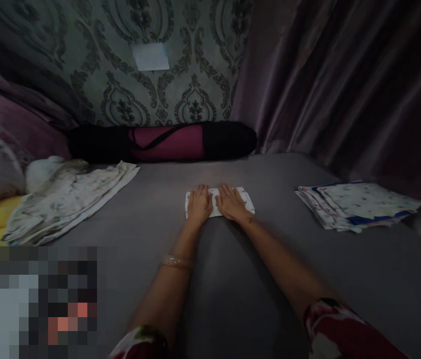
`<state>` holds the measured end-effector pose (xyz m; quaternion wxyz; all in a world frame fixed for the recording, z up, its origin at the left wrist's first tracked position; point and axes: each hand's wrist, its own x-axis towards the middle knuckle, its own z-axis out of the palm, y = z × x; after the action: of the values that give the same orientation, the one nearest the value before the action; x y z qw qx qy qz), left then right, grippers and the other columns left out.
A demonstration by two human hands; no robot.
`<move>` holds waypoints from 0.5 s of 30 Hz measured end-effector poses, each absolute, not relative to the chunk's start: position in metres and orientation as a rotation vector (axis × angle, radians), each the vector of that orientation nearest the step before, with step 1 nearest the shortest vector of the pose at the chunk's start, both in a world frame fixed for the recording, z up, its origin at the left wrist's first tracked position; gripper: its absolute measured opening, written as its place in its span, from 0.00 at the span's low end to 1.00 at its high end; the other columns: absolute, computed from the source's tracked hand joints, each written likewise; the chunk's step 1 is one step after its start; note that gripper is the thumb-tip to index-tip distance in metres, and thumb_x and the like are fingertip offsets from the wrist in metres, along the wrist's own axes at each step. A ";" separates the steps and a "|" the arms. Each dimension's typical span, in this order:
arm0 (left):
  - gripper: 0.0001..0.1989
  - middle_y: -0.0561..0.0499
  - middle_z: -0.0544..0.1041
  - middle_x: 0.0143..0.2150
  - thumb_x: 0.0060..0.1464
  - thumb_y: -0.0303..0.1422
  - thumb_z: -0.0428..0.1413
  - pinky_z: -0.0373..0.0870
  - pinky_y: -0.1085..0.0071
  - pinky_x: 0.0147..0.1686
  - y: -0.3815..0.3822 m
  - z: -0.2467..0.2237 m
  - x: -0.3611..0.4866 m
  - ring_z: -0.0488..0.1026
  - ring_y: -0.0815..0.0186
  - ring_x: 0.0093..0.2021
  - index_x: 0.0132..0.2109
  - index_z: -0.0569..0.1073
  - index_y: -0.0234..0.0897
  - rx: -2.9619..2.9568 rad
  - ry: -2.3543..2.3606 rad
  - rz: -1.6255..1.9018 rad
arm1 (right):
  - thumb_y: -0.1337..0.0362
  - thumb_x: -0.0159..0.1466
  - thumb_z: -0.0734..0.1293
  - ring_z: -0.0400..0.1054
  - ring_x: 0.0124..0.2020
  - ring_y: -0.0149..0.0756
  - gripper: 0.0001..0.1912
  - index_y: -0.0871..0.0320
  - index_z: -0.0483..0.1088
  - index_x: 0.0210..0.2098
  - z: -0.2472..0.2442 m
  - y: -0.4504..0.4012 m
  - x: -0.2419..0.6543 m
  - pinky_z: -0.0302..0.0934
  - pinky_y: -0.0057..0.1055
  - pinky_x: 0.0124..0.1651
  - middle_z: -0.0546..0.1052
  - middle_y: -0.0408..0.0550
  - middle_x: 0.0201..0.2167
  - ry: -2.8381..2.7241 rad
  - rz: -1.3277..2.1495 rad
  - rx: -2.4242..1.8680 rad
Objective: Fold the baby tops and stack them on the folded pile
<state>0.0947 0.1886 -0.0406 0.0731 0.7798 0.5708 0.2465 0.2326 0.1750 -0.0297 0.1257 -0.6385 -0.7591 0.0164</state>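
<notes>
A small folded white cloth with a dark print [214, 209] lies on the grey sheet [150, 209], in the middle of the view. Flat on its left part rests my left hand [200, 203], fingers stretched out and pointing away from me. My right hand [230, 202] lies flat on the cloth's right part in the same way, palm down. A narrow strip of cloth shows between the two hands. Neither hand grips anything.
Printed cloths lie loosely stacked at left [71, 199]; folded ones form a pile at right [370, 202]. A black and pink long bag [173, 142] lies along the patterned wall. Yellow and white plush items [4, 212] sit at far left. A pixelated patch covers the lower left.
</notes>
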 end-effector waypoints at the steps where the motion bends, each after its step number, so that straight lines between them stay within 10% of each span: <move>1: 0.23 0.37 0.65 0.63 0.64 0.33 0.42 0.50 0.55 0.64 0.186 -0.043 0.098 0.57 0.53 0.66 0.61 0.63 0.26 2.378 1.723 0.658 | 0.60 0.70 0.48 0.44 0.68 0.44 0.29 0.70 0.54 0.65 -0.034 0.174 0.235 0.36 0.43 0.68 0.56 0.58 0.67 -2.219 0.059 -1.866; 15: 0.23 0.38 0.64 0.64 0.64 0.35 0.42 0.52 0.55 0.64 0.195 -0.052 0.093 0.58 0.55 0.65 0.62 0.62 0.31 2.429 1.666 0.538 | 0.64 0.68 0.56 0.53 0.65 0.38 0.25 0.67 0.60 0.62 -0.032 0.184 0.266 0.44 0.32 0.65 0.63 0.57 0.63 -2.160 0.315 -1.702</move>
<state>0.0926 0.1947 -0.0524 0.0734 0.8090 0.5549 0.1792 0.2657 0.1845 -0.0321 0.1856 -0.6043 -0.7667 0.1118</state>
